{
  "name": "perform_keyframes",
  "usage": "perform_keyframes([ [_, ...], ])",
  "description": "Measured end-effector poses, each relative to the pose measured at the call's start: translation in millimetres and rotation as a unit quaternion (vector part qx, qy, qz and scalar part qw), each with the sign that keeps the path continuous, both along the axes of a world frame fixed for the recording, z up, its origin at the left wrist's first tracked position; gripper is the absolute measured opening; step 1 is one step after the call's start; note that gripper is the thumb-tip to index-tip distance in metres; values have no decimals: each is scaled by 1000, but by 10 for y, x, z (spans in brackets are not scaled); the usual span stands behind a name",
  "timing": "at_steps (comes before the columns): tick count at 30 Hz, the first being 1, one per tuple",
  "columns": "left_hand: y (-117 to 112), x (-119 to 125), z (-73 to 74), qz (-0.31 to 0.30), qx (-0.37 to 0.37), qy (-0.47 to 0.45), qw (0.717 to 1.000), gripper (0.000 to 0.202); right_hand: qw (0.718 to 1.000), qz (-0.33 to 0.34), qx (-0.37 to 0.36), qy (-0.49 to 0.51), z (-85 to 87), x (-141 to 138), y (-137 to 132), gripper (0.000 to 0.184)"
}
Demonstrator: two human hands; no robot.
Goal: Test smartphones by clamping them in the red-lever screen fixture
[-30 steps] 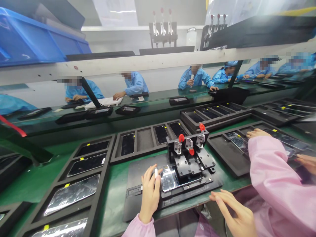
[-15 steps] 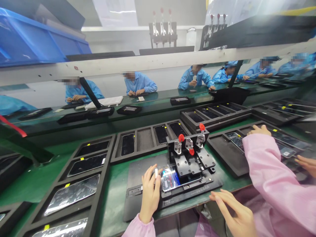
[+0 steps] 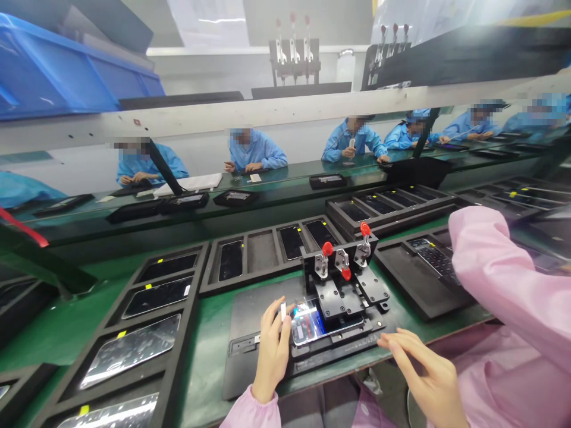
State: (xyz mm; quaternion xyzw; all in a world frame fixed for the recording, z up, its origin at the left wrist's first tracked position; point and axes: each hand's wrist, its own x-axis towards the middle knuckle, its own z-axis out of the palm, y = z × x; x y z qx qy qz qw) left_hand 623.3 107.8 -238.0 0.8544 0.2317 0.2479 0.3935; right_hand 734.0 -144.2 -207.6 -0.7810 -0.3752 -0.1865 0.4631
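1. Left hand [image 3: 272, 351] is curled, pinching a small white strip [image 3: 282, 310] against the phone's edge.
2. The phone [image 3: 307, 324] lies at that hand's 2 o'clock, seated in a black clamp jig [image 3: 339, 303] that keeps it steady.
3. Right hand [image 3: 414, 368] is open and empty, at the jig's 5 o'clock edge.

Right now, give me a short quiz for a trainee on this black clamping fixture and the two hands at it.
1. Which is nearer the small white strip: the left hand or the right hand?
2. How many red-knobbed toggle clamps stand on the black metal clamping fixture?
3. True or false: the right hand grips the glossy phone panel lying in the fixture.

Key: 1 left hand; 2 three; 3 false.
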Motion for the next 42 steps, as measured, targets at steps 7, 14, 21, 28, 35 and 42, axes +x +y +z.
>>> perform_keyframes([
  [7, 11, 17, -11, -9, -28, -4, 1000, 35, 951, 71, -88, 287, 439, 421, 391, 32],
  [14, 6, 28, -13, -9, -39, -12, 999, 35, 876, 154, -212, 404, 568, 742, 748, 47],
  [21, 14, 23, -19, -15, -41, -13, 999, 35, 826, 200, -218, 480, 489, 793, 824, 46],
  [28, 19, 40, -24, -16, -45, -19, 999, 35, 816, 281, -65, 501, 769, 628, 608, 29],
  [35, -7, 81, -29, -20, -83, -31, 996, 34, 850, 271, -163, 421, 967, 558, 210, 29],
  [42, -133, 148, -2, 12, -136, -73, 988, 36, 955, 112, 13, 276, 983, 902, 309, 26],
])
